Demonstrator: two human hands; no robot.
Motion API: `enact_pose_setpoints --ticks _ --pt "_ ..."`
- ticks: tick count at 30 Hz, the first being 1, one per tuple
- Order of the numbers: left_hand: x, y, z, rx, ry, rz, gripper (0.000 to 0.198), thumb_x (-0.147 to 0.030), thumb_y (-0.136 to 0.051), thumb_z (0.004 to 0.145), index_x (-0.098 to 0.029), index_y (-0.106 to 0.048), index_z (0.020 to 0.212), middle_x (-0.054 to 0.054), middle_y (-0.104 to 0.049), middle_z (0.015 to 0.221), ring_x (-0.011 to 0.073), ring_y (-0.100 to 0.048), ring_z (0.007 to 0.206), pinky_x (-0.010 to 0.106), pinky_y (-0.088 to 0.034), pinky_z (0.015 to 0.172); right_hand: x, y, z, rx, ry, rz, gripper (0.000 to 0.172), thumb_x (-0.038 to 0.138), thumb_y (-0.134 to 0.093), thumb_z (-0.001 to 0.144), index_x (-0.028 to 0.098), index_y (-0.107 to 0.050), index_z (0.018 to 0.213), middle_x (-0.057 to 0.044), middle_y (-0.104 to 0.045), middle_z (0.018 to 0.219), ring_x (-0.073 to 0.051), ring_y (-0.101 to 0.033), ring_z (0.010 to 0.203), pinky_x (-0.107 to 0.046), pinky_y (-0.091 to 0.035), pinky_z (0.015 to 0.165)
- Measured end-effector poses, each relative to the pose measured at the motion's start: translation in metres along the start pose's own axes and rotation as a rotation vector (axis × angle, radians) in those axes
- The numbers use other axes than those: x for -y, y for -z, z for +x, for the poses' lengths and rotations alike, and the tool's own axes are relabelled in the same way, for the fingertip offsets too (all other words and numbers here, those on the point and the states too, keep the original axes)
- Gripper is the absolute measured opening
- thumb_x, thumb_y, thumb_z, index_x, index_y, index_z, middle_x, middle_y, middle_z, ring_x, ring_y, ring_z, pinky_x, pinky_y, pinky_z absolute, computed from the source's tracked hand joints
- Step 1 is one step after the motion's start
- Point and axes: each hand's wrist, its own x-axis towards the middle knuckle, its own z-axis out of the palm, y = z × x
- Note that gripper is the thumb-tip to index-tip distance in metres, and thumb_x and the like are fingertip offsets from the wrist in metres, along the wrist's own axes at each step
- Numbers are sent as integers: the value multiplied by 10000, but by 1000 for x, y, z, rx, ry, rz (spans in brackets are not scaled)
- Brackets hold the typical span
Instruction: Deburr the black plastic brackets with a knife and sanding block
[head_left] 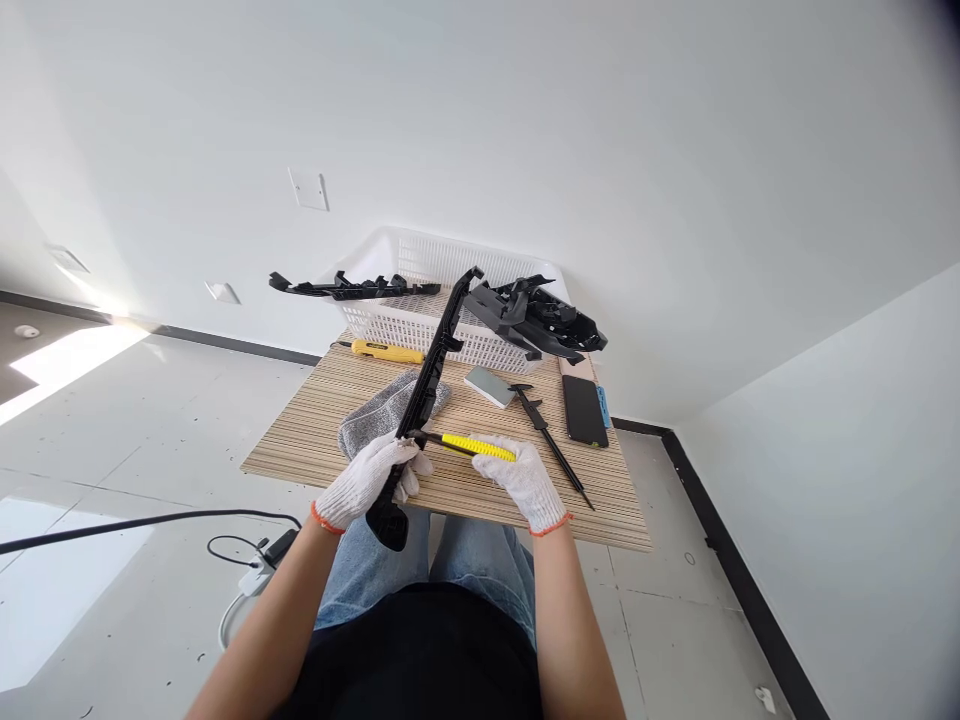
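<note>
My left hand (375,476), in a white knit glove with an orange cuff, is closed around the lower part of a long black plastic strip (433,375). The strip tilts up and away, with ribs and clips along it. In my gloved right hand (521,478) is a yellow-handled tool (478,447) with a slim dark front end. That end points left and meets the strip just above my left fingers. Its tip is too small to make out. Below the strip lies a folded grey cloth (375,412).
A white plastic basket (382,322) stands at the table's back, bearing a black strip (360,290) and several black plastic parts (536,315). On the wooden table (292,440) lie a yellow screwdriver (386,351), grey-topped block (490,386), black caliper (547,430) and phone (585,410).
</note>
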Motion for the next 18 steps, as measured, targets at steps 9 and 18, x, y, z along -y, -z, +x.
enact_pose_setpoints --ticks 9,18 --pt "3 1 0 -14 2 -29 449 -551 -558 801 -127 -680 717 41 -588 489 133 -519 436 241 -417 451 2 1 -2 -32 -6 -35 510 360 -884 617 158 -804 1078 -72 -763 907 -139 -585 668 -265 -481 595" --pt "1 -2 0 -31 50 -68 495 -627 -570 746 -140 -636 684 40 -576 474 121 -485 419 231 -386 440 -2 -1 -4 -23 12 -56 470 364 -873 662 178 -805 1088 -69 -757 976 -143 -610 744 -264 -500 653"
